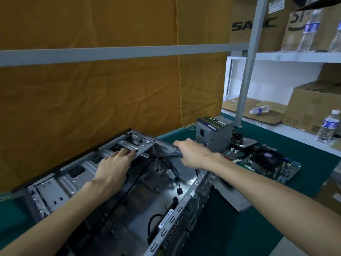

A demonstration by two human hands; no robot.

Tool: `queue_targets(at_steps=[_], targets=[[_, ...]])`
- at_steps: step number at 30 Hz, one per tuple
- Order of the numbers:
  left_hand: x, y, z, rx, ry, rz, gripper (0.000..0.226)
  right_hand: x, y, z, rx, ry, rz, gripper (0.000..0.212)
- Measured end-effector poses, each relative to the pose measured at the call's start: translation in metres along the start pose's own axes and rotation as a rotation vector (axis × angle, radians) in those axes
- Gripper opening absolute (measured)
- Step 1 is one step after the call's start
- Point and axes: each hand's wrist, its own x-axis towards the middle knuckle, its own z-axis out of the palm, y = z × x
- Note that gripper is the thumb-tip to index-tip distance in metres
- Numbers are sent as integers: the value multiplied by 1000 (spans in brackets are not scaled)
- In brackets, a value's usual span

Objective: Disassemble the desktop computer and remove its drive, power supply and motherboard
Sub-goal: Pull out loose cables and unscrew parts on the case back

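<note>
Pretty much gutted at this point. Case [103,196] lying open on the green worktop [254,235], near its left edge, nothing inside but loose black cables [166,163] and bare metal.

Power supply [214,134] already out, standing toward the back of the worktop with a couple of RAM sticks [215,120] on top. Motherboard [262,163] flat just right of it, fan [266,157] facing up. Drive [245,143] tucked between the two, looks like (mostly hidden, so not 100% sure).

Step in hand, best guess: shifting or tipping the empty chassis. Tips for doing it well: grab folded frame edges, not raw stamped ones, since those cut. Keep the dangling cables inside so nothing snags. Lift evenly from both sides and swing away from the motherboard, which sits close to the case's right wall.

Left hand [114,163] mostly flat, fingers fairly straight, resting on the drive cage [127,145] at the far end of the case, fingertips at a slot. Right hand [193,154] curled over the far right corner of the frame, gripping the rim there.
</note>
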Motion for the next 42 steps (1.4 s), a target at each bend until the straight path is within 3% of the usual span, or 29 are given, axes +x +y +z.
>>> queue_targets(at_steps=[2,4,6,8,10,13,18,22,24,28,31,33,35,38,39,41,42], targets=[[-2,13,-8,-68,77,30,75,9,0,0,51,-32,-33,29],[-6,37,-18,-406,116,140,45,5,8,0,172,-43,-32,21],[-8,70,-29,-799,-66,195,20,-11,19,0,384,-13,27,36],[-3,101,-35,-995,-291,201,43,-35,34,4,596,64,96,49],[1,124,-39,-1088,-426,176,50,-60,47,14,765,127,147,41],[-1,141,-45,-1134,-435,157,42,-86,55,29,981,111,204,23],[-8,150,-42,-1164,-346,94,43,-99,48,39,1158,153,251,35],[-13,157,-38,-1134,-250,49,31,-108,47,47,1312,161,223,16],[-11,156,-37,-1192,-295,-8,25,-112,47,51,1325,171,233,19],[-10,155,-43,-1243,-421,-112,13,-117,47,51,1351,96,303,45],[-8,155,-44,-1230,-494,-177,24,-121,48,51,1372,82,299,49],[-7,155,-43,-1236,-509,-198,34,-122,49,53,1368,91,287,40],[-8,157,-40,-1229,-521,-204,54,-122,50,52,1366,59,257,39],[-11,166,-39,-1019,-508,-146,88,-123,54,56,1350,91,328,75],[-11,168,-38,-951,-485,-112,94,-125,57,61,1326,98,329,76],[-12,167,-38,-947,-456,-62,96,-130,61,73,1239,92,300,60],[-12,166,-39,-994,-449,-47,80,-133,62,77,1227,85,280,53]])
